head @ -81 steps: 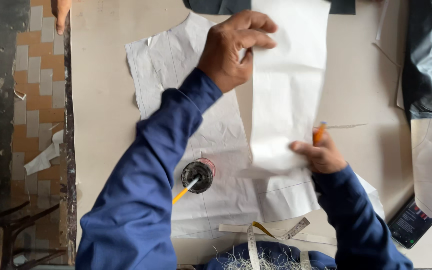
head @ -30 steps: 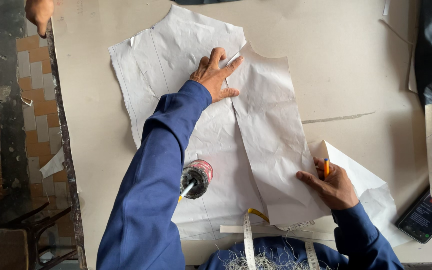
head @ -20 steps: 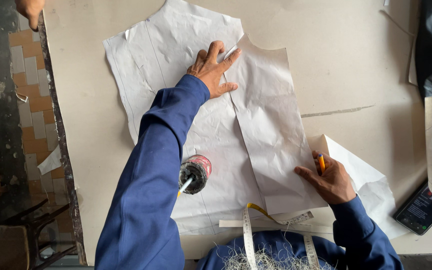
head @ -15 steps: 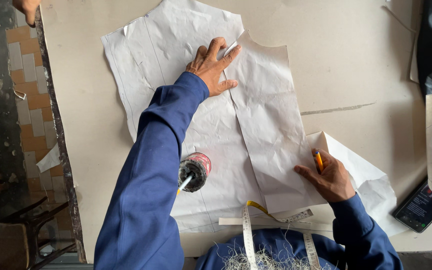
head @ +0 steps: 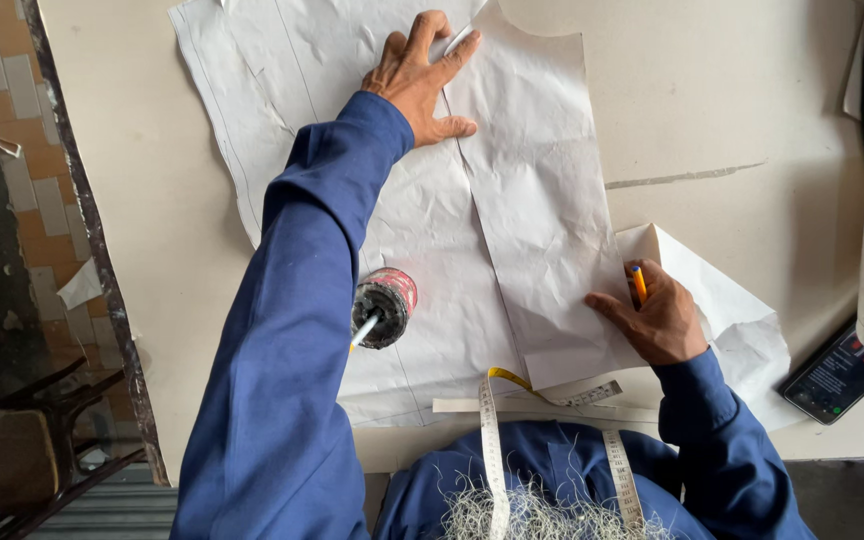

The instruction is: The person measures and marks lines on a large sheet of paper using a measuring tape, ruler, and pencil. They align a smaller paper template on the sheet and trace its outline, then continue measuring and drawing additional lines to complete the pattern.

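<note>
The left hand [head: 422, 75] presses flat, fingers spread, on the far end of the narrow paper piece [head: 542, 210]. The right hand [head: 657, 320] pinches an orange pencil [head: 637, 283] while pinning the near end. The piece, held up in the air seconds ago, now lies flat over the larger pattern sheet [head: 282, 90] on the table [head: 742, 110], edges aligned and steadied. A small tin [head: 384, 307] weights the sheet nearby.

Left hand [head: 420, 75] flat on the paper sheets [head: 432, 230], at the seam where the narrow top sheet [head: 542, 210] overlaps the wide one. Right hand [head: 657, 320] near the body, on the top sheet's lower right edge, pencil [head: 637, 283] in it. Tin with a pencil [head: 384, 306] left of right hand, on the paper. Phone [head: 837, 372] right of right hand, on the table [head: 752, 110]. Tape measure [head: 492, 440] just behind it.
</note>
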